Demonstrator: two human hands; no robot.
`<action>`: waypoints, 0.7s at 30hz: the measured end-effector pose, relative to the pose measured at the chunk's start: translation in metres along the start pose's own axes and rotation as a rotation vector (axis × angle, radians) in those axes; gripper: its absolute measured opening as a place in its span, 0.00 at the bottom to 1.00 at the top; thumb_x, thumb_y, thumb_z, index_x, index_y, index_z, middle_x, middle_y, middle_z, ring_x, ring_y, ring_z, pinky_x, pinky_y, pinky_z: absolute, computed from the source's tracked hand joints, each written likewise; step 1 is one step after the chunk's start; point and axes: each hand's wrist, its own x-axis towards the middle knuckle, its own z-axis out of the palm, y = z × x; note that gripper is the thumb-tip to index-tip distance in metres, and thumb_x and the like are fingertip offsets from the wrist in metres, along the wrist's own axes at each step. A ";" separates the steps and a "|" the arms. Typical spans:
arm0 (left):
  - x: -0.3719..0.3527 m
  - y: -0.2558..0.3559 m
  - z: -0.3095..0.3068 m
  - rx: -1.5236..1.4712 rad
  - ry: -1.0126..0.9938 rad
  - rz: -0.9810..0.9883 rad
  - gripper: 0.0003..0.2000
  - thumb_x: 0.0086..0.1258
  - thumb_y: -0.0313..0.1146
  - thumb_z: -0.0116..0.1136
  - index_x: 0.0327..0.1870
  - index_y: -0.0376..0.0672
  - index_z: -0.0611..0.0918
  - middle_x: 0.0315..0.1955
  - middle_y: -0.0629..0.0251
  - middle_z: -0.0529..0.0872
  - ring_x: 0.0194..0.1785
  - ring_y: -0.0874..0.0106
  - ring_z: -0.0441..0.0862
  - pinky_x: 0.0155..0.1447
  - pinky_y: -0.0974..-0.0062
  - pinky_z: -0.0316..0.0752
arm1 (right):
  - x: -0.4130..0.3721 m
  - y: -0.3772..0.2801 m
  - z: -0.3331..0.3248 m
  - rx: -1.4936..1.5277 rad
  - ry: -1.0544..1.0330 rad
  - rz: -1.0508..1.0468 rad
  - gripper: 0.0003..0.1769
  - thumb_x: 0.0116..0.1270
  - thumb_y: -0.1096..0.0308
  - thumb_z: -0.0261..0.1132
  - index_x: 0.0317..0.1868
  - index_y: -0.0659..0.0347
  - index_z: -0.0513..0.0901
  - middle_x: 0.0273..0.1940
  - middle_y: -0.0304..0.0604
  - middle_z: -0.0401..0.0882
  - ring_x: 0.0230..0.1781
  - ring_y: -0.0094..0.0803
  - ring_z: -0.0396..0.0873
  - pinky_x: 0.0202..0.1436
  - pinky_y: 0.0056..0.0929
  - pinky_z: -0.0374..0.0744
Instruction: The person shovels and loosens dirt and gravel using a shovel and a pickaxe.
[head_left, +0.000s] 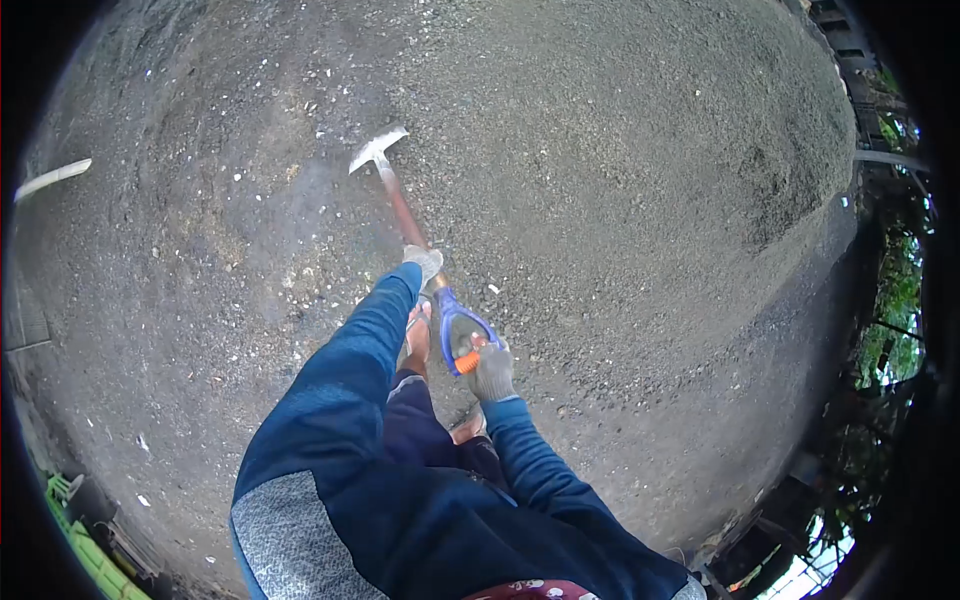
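Observation:
A shovel [403, 212] with a reddish-brown shaft slants across the middle of the head view. Its pale metal blade [378, 150] lies farthest from me, against the gravelly ground. My left hand [424, 262], in a light knit glove, is wrapped round the lower shaft. Nearer my body is the shovel's blue D-shaped handle [447, 335] with an orange crossbar [466, 362]. My right hand [492, 372], gloved too with a bare thumb showing, is closed on that crossbar. My sandalled feet stand close beneath the handle.
A broad mound of dark gravel [640, 170] rises ahead and to the right. Flatter ground with pale bits [220, 240] spreads to the left. A pale pole [55, 178] lies at the far left, and green plastic items [95, 560] sit at the lower left.

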 end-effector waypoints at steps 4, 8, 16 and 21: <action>-0.084 -0.083 0.103 -0.415 -0.072 -0.220 0.11 0.64 0.33 0.58 0.40 0.33 0.78 0.31 0.53 0.81 0.30 0.55 0.82 0.34 0.55 0.80 | -0.103 -0.005 -0.105 -0.099 0.246 -0.060 0.08 0.59 0.78 0.65 0.37 0.63 0.74 0.26 0.44 0.77 0.20 0.35 0.78 0.24 0.36 0.80; -0.205 -0.037 0.127 -0.942 -0.076 -0.490 0.03 0.65 0.27 0.54 0.33 0.40 0.75 0.23 0.61 0.75 0.21 0.61 0.76 0.26 0.56 0.78 | -0.154 -0.016 -0.169 0.009 0.315 -0.115 0.06 0.57 0.75 0.64 0.33 0.62 0.75 0.25 0.43 0.77 0.20 0.33 0.77 0.23 0.31 0.77; -0.103 0.060 0.077 -0.899 -0.240 -0.077 0.05 0.62 0.28 0.57 0.34 0.41 0.74 0.24 0.58 0.76 0.20 0.62 0.76 0.23 0.59 0.78 | -0.100 -0.027 -0.066 0.133 0.195 -0.274 0.07 0.55 0.76 0.64 0.36 0.63 0.77 0.25 0.41 0.75 0.21 0.34 0.75 0.26 0.33 0.77; -0.084 0.113 0.044 -0.638 -0.124 -0.045 0.05 0.62 0.30 0.56 0.33 0.40 0.75 0.24 0.58 0.77 0.21 0.60 0.77 0.24 0.59 0.79 | -0.075 -0.034 -0.014 0.211 0.085 -0.205 0.09 0.55 0.76 0.65 0.38 0.64 0.77 0.25 0.42 0.75 0.23 0.35 0.77 0.27 0.35 0.79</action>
